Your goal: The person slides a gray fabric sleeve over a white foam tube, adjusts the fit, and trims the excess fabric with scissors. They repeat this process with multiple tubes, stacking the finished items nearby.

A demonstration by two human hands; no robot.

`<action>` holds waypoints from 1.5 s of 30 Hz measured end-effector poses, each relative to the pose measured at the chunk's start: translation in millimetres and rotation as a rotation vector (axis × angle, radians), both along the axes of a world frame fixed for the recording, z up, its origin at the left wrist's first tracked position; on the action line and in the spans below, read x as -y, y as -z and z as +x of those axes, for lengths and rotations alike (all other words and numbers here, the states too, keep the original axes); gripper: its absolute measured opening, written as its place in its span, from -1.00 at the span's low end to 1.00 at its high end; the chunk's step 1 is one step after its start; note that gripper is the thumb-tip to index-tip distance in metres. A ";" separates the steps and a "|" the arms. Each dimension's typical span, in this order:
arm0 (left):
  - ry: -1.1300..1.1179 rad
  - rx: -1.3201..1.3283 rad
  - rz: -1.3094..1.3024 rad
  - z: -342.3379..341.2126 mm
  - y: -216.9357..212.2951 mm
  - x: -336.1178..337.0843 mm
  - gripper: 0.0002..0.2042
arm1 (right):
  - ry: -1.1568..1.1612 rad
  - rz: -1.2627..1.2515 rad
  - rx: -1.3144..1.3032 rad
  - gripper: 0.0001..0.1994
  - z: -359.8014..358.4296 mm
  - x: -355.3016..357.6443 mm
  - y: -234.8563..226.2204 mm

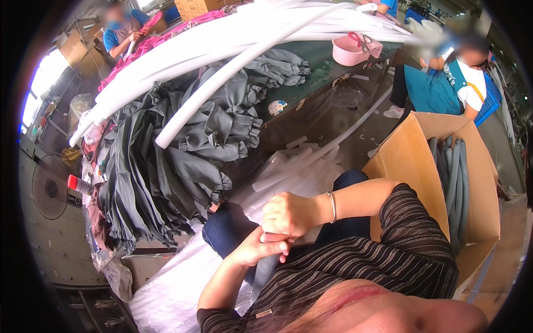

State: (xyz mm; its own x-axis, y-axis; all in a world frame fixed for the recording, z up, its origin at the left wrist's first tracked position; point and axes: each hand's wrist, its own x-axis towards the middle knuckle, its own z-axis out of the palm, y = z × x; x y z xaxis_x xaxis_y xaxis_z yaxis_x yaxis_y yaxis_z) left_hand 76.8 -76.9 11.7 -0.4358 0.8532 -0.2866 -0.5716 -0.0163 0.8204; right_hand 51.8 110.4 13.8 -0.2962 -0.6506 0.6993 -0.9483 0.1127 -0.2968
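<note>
Grey sleeve (265,272) is gripped by both hands, left (256,248) below, right (288,213) closed above; it could be torn if pulled unevenly over its tube.

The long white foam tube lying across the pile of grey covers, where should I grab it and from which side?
Take the white foam tube near its free lower end, which juts out over the grey fabric covers with nothing on top of it. Come from above and wrap the hand around it; it is round and looks slim enough. Its upper stretch runs in among other white tubes, so it is probably harder to single out there.
</note>
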 end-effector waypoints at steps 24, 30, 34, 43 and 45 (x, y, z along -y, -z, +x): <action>0.050 0.059 -0.043 5.3 6.4 -6.8 -0.64 | -0.034 0.024 0.106 -0.66 5.9 -6.9 4.3; -0.084 -0.080 -0.130 5.8 4.9 -11.8 -0.84 | 0.163 0.035 0.152 -0.65 12.1 -9.3 2.6; -0.149 -0.461 -0.342 -3.4 7.2 -21.0 -0.93 | 0.284 0.092 0.147 -0.67 5.6 -9.6 12.6; -0.244 -0.370 -0.303 -10.1 12.5 -22.3 -0.74 | 0.346 -0.060 0.519 -0.71 -4.0 -19.3 18.1; -0.187 -0.235 -0.225 -5.1 20.0 -11.2 -0.62 | 0.467 -0.150 0.617 -0.70 -15.1 -26.6 3.1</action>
